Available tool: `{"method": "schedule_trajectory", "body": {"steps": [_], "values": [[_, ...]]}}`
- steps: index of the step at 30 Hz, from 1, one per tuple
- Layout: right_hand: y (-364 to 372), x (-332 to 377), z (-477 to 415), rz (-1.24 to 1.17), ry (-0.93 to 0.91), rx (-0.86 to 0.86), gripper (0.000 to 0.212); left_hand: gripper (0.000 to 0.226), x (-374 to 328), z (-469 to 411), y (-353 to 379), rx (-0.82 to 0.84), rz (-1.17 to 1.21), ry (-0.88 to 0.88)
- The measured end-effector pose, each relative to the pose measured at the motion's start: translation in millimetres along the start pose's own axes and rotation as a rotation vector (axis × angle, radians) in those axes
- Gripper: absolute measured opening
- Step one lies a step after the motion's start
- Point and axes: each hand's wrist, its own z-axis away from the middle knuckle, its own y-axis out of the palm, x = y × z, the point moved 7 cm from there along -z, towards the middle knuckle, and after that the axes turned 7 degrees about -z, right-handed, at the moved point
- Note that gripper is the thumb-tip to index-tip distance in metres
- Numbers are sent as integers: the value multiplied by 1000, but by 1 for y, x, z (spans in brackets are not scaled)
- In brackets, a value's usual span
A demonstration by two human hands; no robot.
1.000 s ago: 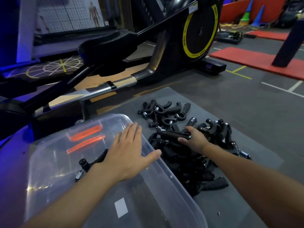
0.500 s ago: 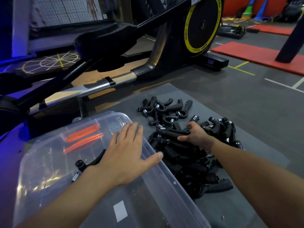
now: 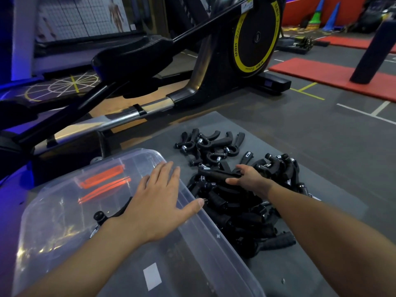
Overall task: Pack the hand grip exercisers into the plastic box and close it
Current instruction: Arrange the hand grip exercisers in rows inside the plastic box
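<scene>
A clear plastic box (image 3: 64, 211) with orange latches stands open at the lower left. One black hand grip exerciser (image 3: 100, 217) lies inside it, partly hidden by my left arm. My left hand (image 3: 158, 202) rests flat with fingers spread on the box's right rim. To the right, a pile of black hand grip exercisers (image 3: 242, 206) lies on a grey mat (image 3: 334, 206). My right hand (image 3: 248, 179) is closed around the handle of one exerciser (image 3: 216, 174) on top of the pile.
A smaller group of exercisers (image 3: 207, 144) lies at the far end of the mat. A black elliptical trainer (image 3: 255, 35) with a yellow-ringed wheel stands just behind the box and mat. Red mats (image 3: 321, 71) and a dark post (image 3: 372, 50) are farther right.
My right hand has tightened on the exerciser's handle and raised it slightly on the pile. My left hand has stayed on the box rim.
</scene>
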Motion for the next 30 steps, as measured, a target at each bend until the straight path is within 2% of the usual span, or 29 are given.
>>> {"method": "schedule_trajectory", "body": {"steps": [5, 9, 13, 17, 20, 24, 28, 30], "values": [[0, -6, -7, -46, 48, 35, 95, 109, 0, 1, -1, 24, 8, -9], [0, -3, -6, -55, 17, 33, 102, 105, -2, 1, -3, 47, 6, -7], [1, 8, -3, 117, -42, 13, 100, 106, -1, 0, -3, 38, 5, -1], [0, 34, 4, 287, -170, -35, 92, 110, -1, -1, -3, 18, 26, 12], [-5, 59, 16, 361, -298, -78, 87, 105, 3, -2, -9, -8, 71, 24], [-17, 98, 43, 274, -446, -115, 86, 90, 20, -5, -26, -110, 241, -3], [-16, 153, 94, 328, -623, -150, 80, 55, 43, -4, -60, -265, 436, -45], [-9, 180, 129, 333, -736, -111, 82, 50, 54, 1, -78, -319, 533, -61]]}}
